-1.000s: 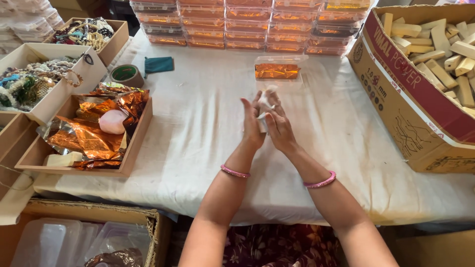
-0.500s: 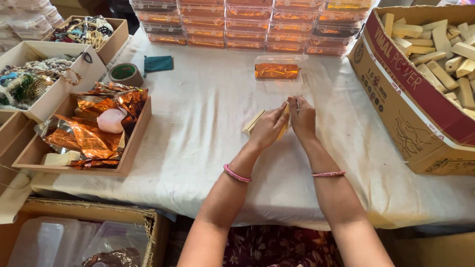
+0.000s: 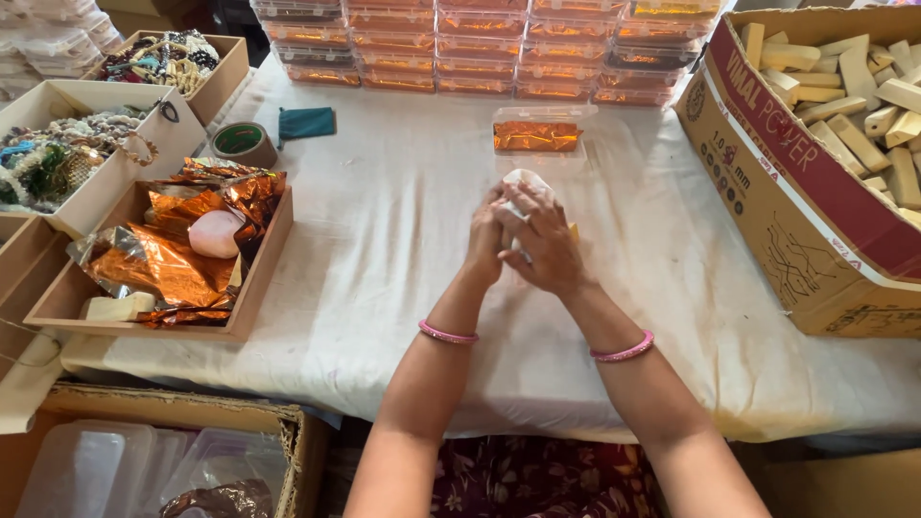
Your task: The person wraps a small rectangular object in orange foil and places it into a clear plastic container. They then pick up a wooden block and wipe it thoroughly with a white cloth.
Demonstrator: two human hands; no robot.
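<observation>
My left hand [image 3: 486, 235] and right hand [image 3: 547, 245] have closed together around the white wrapper [image 3: 526, 182], now bunched above the tabletop [image 3: 384, 249].

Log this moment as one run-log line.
left hand: on white wrapped piece | right hand: clasping same piece | surface: white-clothed table | nearby: clear box of orange foil

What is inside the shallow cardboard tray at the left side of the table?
The tray holds crumpled orange foil sheets, a pink oval piece and a pale block. Anything beneath the foil is hidden.
</observation>
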